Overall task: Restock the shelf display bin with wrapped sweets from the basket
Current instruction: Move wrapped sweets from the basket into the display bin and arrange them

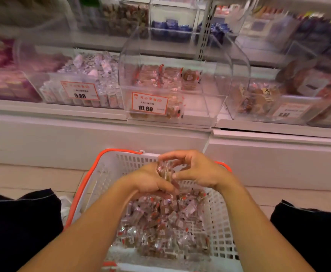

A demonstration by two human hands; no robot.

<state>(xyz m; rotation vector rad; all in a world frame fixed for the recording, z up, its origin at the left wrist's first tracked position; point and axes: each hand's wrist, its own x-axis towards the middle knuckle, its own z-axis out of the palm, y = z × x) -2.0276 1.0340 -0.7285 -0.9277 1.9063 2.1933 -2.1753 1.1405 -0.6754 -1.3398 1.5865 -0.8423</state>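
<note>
A white plastic basket (218,218) with an orange rim sits on the floor between my knees, holding a heap of clear-wrapped brown sweets (160,224). Above its far end my left hand (149,181) and my right hand (196,169) meet around a small bunch of wrapped sweets (165,170), the left cupped under them, the right pinching from above. Straight ahead on the low shelf stands a clear display bin (209,95) with its lid raised and a 10.80 price tag (149,104). A row of the same sweets fills its back left part; its right half is bare.
Neighbouring clear bins hold other sweets: one tagged 8.80 (80,83) to the left, one with brown packets (262,99) to the right. More bins line the upper shelf (170,26). The white shelf base (101,140) rises just behind the basket. My dark-clad knees flank the basket.
</note>
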